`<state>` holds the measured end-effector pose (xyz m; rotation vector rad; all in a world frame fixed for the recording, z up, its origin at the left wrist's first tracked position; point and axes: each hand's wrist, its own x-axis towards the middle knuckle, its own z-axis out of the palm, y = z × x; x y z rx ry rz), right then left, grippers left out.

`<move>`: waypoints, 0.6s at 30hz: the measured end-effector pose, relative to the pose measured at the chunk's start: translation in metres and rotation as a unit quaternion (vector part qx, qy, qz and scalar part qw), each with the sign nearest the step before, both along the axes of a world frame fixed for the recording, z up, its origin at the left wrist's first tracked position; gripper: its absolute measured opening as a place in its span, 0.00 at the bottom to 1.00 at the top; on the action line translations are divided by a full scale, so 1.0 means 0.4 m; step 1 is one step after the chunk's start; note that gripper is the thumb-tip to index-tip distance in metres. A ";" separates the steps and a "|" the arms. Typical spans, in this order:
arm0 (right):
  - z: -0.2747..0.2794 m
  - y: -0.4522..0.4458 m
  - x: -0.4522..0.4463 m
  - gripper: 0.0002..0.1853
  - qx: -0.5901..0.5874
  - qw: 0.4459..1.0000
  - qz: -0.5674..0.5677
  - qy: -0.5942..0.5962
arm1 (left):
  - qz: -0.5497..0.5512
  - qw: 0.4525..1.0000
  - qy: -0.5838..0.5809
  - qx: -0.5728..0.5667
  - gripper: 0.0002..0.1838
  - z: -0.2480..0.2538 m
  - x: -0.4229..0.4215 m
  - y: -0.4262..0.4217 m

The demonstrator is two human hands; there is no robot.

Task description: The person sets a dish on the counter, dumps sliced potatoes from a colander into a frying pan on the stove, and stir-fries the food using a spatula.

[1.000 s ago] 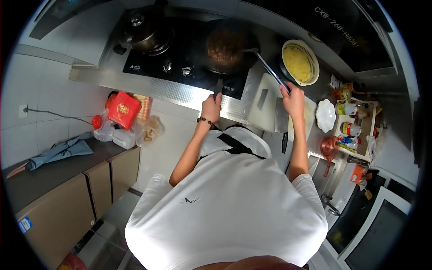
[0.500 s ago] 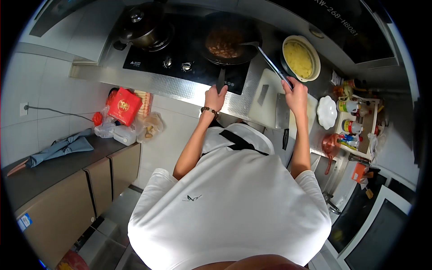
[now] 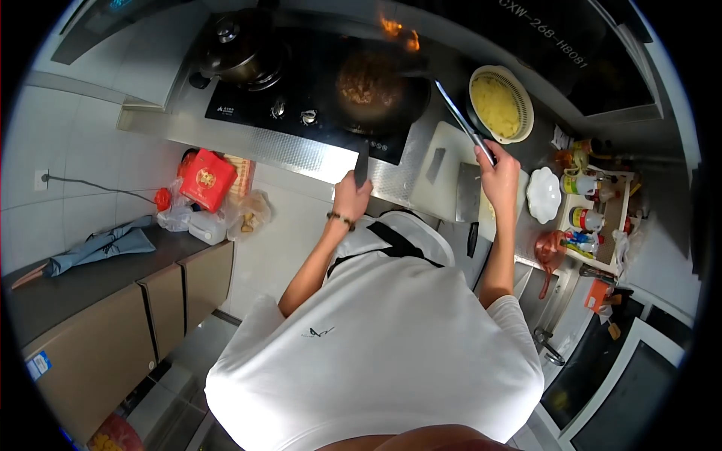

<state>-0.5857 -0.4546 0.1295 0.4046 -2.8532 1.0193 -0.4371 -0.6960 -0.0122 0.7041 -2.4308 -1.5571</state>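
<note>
My left hand (image 3: 351, 197) is closed around the dark handle (image 3: 362, 159) of a black wok (image 3: 410, 113) over the stove's right burner. Browned, chopped food (image 3: 367, 83) lies in the wok, blurred by steam or motion. Orange flames (image 3: 398, 34) rise at the wok's far edge. In my right hand (image 3: 499, 179) is the long metal handle of a cooking spatula (image 3: 460, 119). Its head reaches the wok's right side, too dark and smeared to make out clearly.
A lidded pot (image 3: 237, 56) sits on the left burner. To the right are a basket of yellow pieces (image 3: 498, 105), a cutting board (image 3: 436, 177) with a cleaver (image 3: 468, 192), a scalloped white plate (image 3: 544, 195) and a rack of bottles (image 3: 602, 218). A red bag (image 3: 207, 180) stands left.
The wok has tilted and come slightly toward me with my left hand. Flames have appeared behind it. The spatula's head has shifted toward the wok's right rim.
</note>
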 end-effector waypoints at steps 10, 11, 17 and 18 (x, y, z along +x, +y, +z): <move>0.019 -0.006 0.004 0.15 -0.009 1.000 0.005 -0.019 | -0.010 0.999 -0.032 -0.008 0.15 0.073 0.033 0.015; 0.021 -0.002 0.005 0.15 -0.011 0.999 -0.002 -0.031 | -0.014 1.000 -0.024 0.005 0.16 0.079 0.056 0.018; 0.042 -0.014 0.010 0.15 -0.029 0.997 -0.022 -0.069 | 0.004 0.998 -0.056 0.015 0.14 0.063 -0.042 0.011; 0.041 -0.009 0.014 0.15 -0.022 0.997 -0.022 -0.073 | 0.003 0.998 -0.058 0.010 0.14 0.059 -0.041 0.012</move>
